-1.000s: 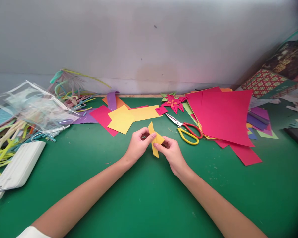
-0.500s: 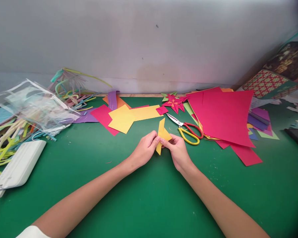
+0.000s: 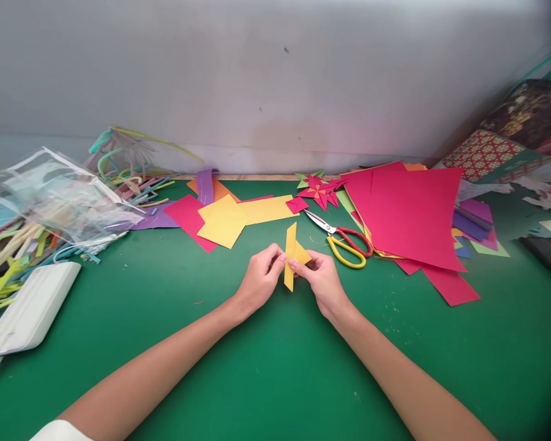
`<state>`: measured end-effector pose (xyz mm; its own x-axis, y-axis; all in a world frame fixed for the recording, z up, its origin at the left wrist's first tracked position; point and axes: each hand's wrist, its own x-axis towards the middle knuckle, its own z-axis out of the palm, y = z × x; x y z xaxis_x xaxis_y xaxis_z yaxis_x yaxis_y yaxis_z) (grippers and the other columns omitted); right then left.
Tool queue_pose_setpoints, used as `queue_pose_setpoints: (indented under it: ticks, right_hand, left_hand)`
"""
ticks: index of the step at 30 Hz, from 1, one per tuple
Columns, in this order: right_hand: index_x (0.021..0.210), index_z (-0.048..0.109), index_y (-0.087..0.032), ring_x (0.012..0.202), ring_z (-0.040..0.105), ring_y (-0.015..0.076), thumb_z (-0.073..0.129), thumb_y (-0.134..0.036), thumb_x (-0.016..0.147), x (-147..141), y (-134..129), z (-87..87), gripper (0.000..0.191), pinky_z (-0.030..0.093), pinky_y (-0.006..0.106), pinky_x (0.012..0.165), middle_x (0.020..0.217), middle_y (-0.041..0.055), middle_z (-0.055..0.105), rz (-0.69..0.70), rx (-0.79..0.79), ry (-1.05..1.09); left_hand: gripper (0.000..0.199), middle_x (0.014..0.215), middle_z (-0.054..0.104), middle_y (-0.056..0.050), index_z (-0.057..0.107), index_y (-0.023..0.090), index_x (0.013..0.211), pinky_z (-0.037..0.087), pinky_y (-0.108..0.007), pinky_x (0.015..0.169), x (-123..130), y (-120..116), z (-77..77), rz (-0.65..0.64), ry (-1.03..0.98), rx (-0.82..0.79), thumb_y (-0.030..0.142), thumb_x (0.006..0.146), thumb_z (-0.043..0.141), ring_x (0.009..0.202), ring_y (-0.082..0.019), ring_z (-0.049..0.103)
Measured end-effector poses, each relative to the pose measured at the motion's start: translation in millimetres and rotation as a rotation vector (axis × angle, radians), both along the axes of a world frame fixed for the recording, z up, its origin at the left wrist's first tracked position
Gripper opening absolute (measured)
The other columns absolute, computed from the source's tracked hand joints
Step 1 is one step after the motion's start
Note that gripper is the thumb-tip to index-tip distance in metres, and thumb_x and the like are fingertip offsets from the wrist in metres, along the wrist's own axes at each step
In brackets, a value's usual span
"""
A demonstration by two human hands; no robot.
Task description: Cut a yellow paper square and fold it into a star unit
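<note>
A folded piece of yellow paper (image 3: 291,245), with a long slanted strip and a triangular flap on its right, is held above the table. My right hand (image 3: 320,278) pinches it from the right, thumb on the front face and fingers partly hidden behind. At its left edge my left hand (image 3: 261,275) is closed, thumb against the curled fingers; the exact contact is hard to make out. Scissors (image 3: 337,236) with one red and one yellow handle lie just beyond my right hand. Behind the hands rest yellow paper pieces (image 3: 227,220) and a red folded paper star (image 3: 321,191).
Large red sheets (image 3: 408,214) are stacked at right, near a patterned box (image 3: 482,153). Pipe cleaners (image 3: 9,263), a clear plastic bag (image 3: 59,190) and a white device (image 3: 32,309) crowd the left. A grey wall (image 3: 257,73) bounds the back of the green table (image 3: 257,367).
My left thumb has slid off the front of the yellow paper to its left edge. The paper stands a little more upright. The whole view has shifted slightly.
</note>
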<state>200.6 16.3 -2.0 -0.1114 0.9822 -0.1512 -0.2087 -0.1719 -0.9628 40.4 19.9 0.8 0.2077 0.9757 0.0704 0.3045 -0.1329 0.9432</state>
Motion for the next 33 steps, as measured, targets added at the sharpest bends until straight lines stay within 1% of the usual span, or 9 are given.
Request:
queue_pose_setpoints:
  ticks: [3, 8, 10, 13, 16, 20, 24, 27, 33]
  right_hand:
    - [0.076, 0.072, -0.018, 0.068, 0.056, 0.0164, 0.088, -0.04, 0.075, -0.1, -0.9, -0.3, 0.027, 0.046, 0.028, 0.064, 0.072, -0.0006, 0.064, 0.068, 0.006, -0.012]
    - [0.077, 0.072, -0.02, 0.071, 0.06, 0.0191, 0.086, -0.04, 0.075, 0.0, -1.2, 0.0, 0.025, 0.048, 0.03, 0.066, 0.073, 0.0006, 0.067, 0.127, -0.01, -0.013]
    - [0.08, 0.074, -0.02, 0.074, 0.062, 0.0212, 0.085, -0.041, 0.075, 0.6, -0.8, 0.8, 0.024, 0.05, 0.032, 0.07, 0.077, 0.0023, 0.07, 0.154, -0.017, -0.02]
    - [0.077, 0.072, -0.018, 0.071, 0.059, 0.0192, 0.085, -0.039, 0.073, 2.1, 0.1, 1.6, 0.025, 0.048, 0.031, 0.068, 0.075, 0.0013, 0.068, 0.163, -0.032, -0.044]
    - [0.071, 0.069, -0.017, 0.066, 0.054, 0.0159, 0.085, -0.037, 0.072, 3.8, 1.5, 1.8, 0.025, 0.045, 0.029, 0.065, 0.069, -0.0013, 0.063, 0.169, -0.037, -0.055]
    - [0.075, 0.072, -0.017, 0.068, 0.055, 0.0165, 0.084, -0.037, 0.073, 3.9, 3.2, 0.8, 0.024, 0.045, 0.029, 0.067, 0.072, -0.0004, 0.066, 0.218, -0.033, -0.081]
    - [0.074, 0.071, -0.018, 0.064, 0.054, 0.0167, 0.084, -0.039, 0.074, 1.6, 2.7, -3.6, 0.024, 0.042, 0.029, 0.062, 0.069, -0.0011, 0.064, 0.234, 0.003, -0.169]
    - [0.074, 0.07, -0.019, 0.065, 0.053, 0.017, 0.083, -0.04, 0.075, 0.2, 1.4, -5.2, 0.025, 0.042, 0.029, 0.062, 0.069, -0.0014, 0.062, 0.192, 0.039, -0.154]
    - [0.076, 0.069, -0.02, 0.071, 0.056, 0.0187, 0.084, -0.044, 0.076, -3.2, 0.2, -1.2, 0.028, 0.045, 0.03, 0.066, 0.074, 0.0, 0.064, 0.098, 0.046, -0.056]
  left_hand:
    - [0.027, 0.08, 0.058, 0.001, 0.053, 0.02, 0.087, 0.04, -0.026, 0.062, -1.6, 1.8, -0.6, -0.031, -0.085, -0.029, 0.042, 0.102, 0.053, 0.069, -0.014, 0.051]
    - [0.039, 0.061, 0.049, 0.005, 0.046, 0.02, 0.076, 0.035, -0.024, 0.05, -3.0, 1.1, -5.5, 0.032, -0.138, -0.078, 0.048, 0.102, 0.05, 0.051, -0.01, 0.044]
    - [0.04, 0.061, 0.05, 0.005, 0.047, 0.02, 0.075, 0.036, -0.024, 0.048, -3.8, 1.9, -6.7, 0.052, -0.182, -0.081, 0.05, 0.103, 0.049, 0.048, -0.009, 0.045]
    - [0.033, 0.069, 0.056, 0.003, 0.058, 0.02, 0.088, 0.042, -0.023, 0.047, -4.8, 5.8, -6.6, 0.059, -0.285, -0.075, 0.05, 0.101, 0.053, 0.051, -0.01, 0.05]
    - [0.026, 0.082, 0.062, 0.0, 0.062, 0.019, 0.099, 0.048, -0.023, 0.05, -5.4, 9.8, -5.9, 0.064, -0.365, -0.064, 0.045, 0.096, 0.064, 0.059, -0.011, 0.055]
    - [0.025, 0.076, 0.06, 0.001, 0.06, 0.018, 0.09, 0.05, -0.023, 0.054, -6.3, 10.0, -8.0, 0.114, -0.423, -0.068, 0.043, 0.096, 0.065, 0.059, -0.011, 0.055]
    - [0.033, 0.07, 0.054, 0.002, 0.055, 0.019, 0.082, 0.046, -0.022, 0.05, -7.4, 7.7, -11.4, 0.167, -0.468, -0.104, 0.048, 0.098, 0.058, 0.057, -0.01, 0.051]
    - [0.035, 0.071, 0.053, 0.003, 0.053, 0.02, 0.084, 0.043, -0.023, 0.05, -6.0, 5.3, -9.6, 0.164, -0.425, -0.109, 0.051, 0.1, 0.053, 0.058, -0.011, 0.05]
    - [0.034, 0.067, 0.047, 0.004, 0.046, 0.021, 0.08, 0.036, -0.025, 0.056, -1.4, -2.2, -1.2, 0.059, -0.12, -0.06, 0.047, 0.102, 0.051, 0.058, -0.012, 0.043]
